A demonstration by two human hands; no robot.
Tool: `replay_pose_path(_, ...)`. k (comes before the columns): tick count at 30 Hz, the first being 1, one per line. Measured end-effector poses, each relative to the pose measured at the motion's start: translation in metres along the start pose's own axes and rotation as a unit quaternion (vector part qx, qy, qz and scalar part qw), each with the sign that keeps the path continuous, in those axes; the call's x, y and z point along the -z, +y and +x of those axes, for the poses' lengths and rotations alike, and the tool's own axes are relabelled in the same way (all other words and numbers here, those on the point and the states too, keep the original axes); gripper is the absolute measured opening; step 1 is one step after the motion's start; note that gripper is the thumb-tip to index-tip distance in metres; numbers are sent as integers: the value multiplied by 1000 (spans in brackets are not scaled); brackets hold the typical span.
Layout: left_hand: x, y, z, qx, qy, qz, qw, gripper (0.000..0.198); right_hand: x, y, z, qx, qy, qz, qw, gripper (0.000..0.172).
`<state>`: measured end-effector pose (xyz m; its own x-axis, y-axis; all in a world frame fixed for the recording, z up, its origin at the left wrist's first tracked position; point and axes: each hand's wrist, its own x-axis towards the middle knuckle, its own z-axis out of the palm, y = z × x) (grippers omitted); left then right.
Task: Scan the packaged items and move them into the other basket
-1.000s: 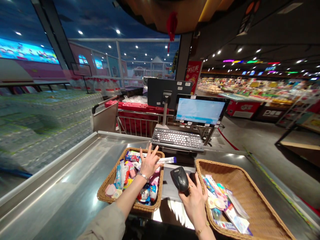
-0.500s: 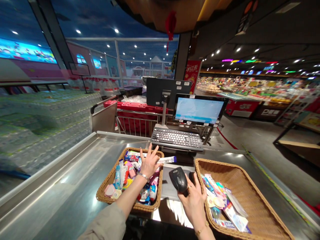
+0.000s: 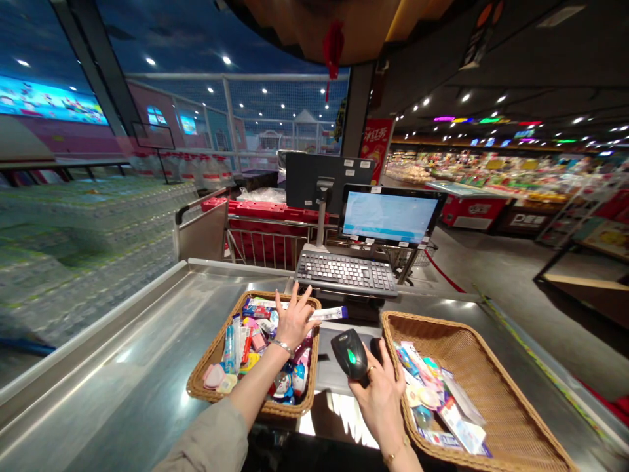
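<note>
Handheld scanner [image 3: 350, 354]: black body with a green light lit on top, held above the gap between two baskets. Right hand [image 3: 381, 400]: closed around the scanner handle, with a firm grip. Left hand [image 3: 295, 321]: fully open, palm down, fingers spread wide, nothing held, directly over the goods in the left wicker basket [image 3: 196, 387]; contact with the goods not determinable. Silver bracelet [image 3: 282, 346] on the left wrist; khaki sleeve [image 3: 206, 436] on the left forearm.

Contents of left basket: toothbrush packs [image 3: 230, 347] and small bright packets [image 3: 258, 337], with a white tube [image 3: 329, 314] across the far rim at 2 o'clock from the left hand. Right wicker basket [image 3: 472, 367]: at 3 o'clock from the scanner, loaded with flat packets [image 3: 432, 400]. Gray panel [image 3: 339, 370]: below the scanner, between both baskets. Steel counter [image 3: 122, 334]: under the baskets, extending toward 9 o'clock.

Keyboard [image 3: 346, 274]: at 12 o'clock, beyond the baskets. Lit monitor [image 3: 390, 217]: at 1 o'clock, behind the keyboard. Stacked bottled water [image 3: 73, 249]: at 10 o'clock. Store shelves [image 3: 491, 183]: farthest, at 2 o'clock.
</note>
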<state>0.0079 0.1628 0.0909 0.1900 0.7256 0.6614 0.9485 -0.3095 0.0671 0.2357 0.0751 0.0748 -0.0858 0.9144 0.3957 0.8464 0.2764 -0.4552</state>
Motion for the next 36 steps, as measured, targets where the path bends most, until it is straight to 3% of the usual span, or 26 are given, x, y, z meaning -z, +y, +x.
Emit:
replay_pose_path(17,-3,2,3,-3,-5,-6,1000,20,-5,8,1,11,37,-28,999,31)
replay_pose_path(36,-13,21,16,-29,-1,-35,999,17,7,22,-4,-23,77,-74,994,31)
